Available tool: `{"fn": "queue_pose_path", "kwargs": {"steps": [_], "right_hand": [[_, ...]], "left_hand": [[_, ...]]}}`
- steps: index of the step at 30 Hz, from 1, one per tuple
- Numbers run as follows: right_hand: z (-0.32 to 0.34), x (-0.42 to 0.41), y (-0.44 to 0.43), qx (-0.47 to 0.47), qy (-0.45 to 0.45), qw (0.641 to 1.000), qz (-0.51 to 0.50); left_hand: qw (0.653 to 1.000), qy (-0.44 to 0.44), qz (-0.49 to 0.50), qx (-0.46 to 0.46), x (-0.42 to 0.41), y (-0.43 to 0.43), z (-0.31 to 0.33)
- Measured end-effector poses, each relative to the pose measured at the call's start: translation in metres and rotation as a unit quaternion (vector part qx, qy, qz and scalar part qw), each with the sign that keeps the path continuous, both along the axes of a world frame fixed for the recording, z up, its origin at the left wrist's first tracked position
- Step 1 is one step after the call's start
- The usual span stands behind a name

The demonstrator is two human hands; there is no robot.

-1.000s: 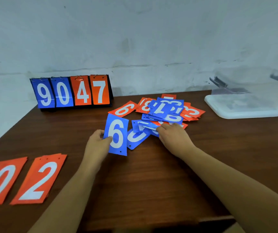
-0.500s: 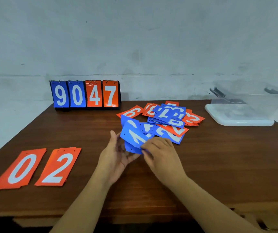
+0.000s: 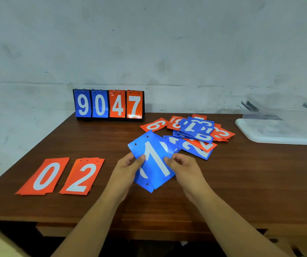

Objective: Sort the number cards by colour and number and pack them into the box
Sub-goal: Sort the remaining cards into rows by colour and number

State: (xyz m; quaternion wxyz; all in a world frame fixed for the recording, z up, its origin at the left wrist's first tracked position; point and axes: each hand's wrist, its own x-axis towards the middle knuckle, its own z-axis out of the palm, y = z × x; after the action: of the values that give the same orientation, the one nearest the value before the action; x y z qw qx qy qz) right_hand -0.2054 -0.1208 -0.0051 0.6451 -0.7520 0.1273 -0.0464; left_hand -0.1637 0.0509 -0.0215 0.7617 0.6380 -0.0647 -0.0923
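A small stack of blue number cards [image 3: 153, 162], a white 1 on top, is held above the table's middle. My left hand [image 3: 128, 168] grips its left edge, thumb on the face. Its right edge is pinched by my right hand [image 3: 183, 169]. Behind them lies a loose pile of mixed blue and orange cards [image 3: 195, 134]. Two orange stacks lie flat at the front left, one showing 0 [image 3: 44, 176], the other 2 [image 3: 83, 176]. The clear plastic box [image 3: 279, 127] stands at the far right of the table.
A flip scoreboard [image 3: 109, 104] reading 9 0 4 7 stands at the table's back edge against the wall. The wooden table [image 3: 251, 182] ends in a front edge just below my forearms.
My hands pulled blue cards out of the pile toward me. The 6 that the left hand held is now covered by a blue 1, and both hands hold the stack.
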Motion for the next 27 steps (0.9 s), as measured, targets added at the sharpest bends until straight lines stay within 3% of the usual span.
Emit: {"fn": "queue_pose_path", "kwargs": {"steps": [7, 11, 18, 27], "right_hand": [[-0.005, 0.004, 0.013, 0.103, -0.006, 0.994, -0.027], [-0.01, 0.018, 0.021, 0.089, -0.008, 0.996, -0.03], [-0.014, 0.073, 0.06, 0.044, 0.022, 0.999, -0.001], [-0.018, 0.141, 0.112, 0.012, 0.011, 0.999, 0.03]], "left_hand": [[0.989, 0.006, 0.147, -0.001, 0.021, 0.035, -0.003], [0.976, -0.024, 0.183, 0.117, 0.043, 0.072, 0.007], [0.91, -0.043, 0.277, 0.306, 0.123, 0.165, 0.014], [0.834, -0.021, 0.258, 0.488, 0.22, 0.223, -0.009]]}}
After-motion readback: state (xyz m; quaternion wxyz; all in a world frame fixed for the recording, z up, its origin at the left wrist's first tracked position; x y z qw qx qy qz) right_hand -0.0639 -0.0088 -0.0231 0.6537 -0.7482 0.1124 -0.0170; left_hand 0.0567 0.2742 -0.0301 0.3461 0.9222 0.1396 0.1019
